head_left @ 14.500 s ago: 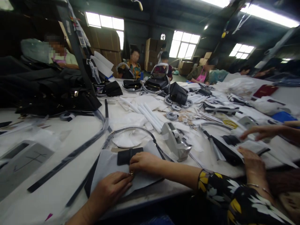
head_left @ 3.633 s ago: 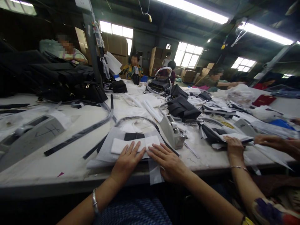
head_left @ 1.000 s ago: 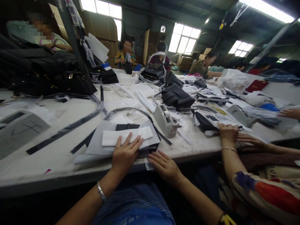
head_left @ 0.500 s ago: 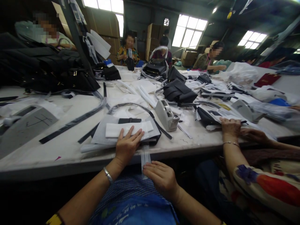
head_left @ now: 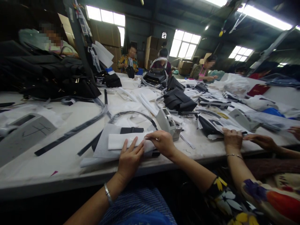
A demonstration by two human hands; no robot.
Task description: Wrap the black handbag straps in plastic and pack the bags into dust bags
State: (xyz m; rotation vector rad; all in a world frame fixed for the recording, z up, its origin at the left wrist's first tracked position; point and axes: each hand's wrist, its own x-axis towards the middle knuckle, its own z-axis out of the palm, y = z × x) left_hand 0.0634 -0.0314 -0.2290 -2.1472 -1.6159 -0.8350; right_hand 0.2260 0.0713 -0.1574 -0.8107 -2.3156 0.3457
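Observation:
A dark handbag (head_left: 156,153), largely covered by white sheet wrapping (head_left: 99,147), lies near the table's front edge. Across its top rests a white padding strip (head_left: 114,142). My left hand (head_left: 130,157) presses on the strip and wrapping with its fingers spread flat. At the strip's right end, my right hand (head_left: 161,142) is closed, thumb and fingertips pinched together; what is between them is hidden. The bag's curved, plastic-wrapped handle (head_left: 131,113) arches behind. Just beyond my right hand stands a grey tape dispenser (head_left: 167,123).
Another grey dispenser (head_left: 28,132) stands at the left, near a long wrapped black strap (head_left: 70,132). Black bags (head_left: 58,75) are piled behind. To the right, a co-worker's hands (head_left: 233,137) handle another bag. Several people work across the table (head_left: 70,168).
My right hand has risen from below the table edge to the padding strip's right end. The clear tape that hung over the edge no longer shows there. My left hand stays on the strip.

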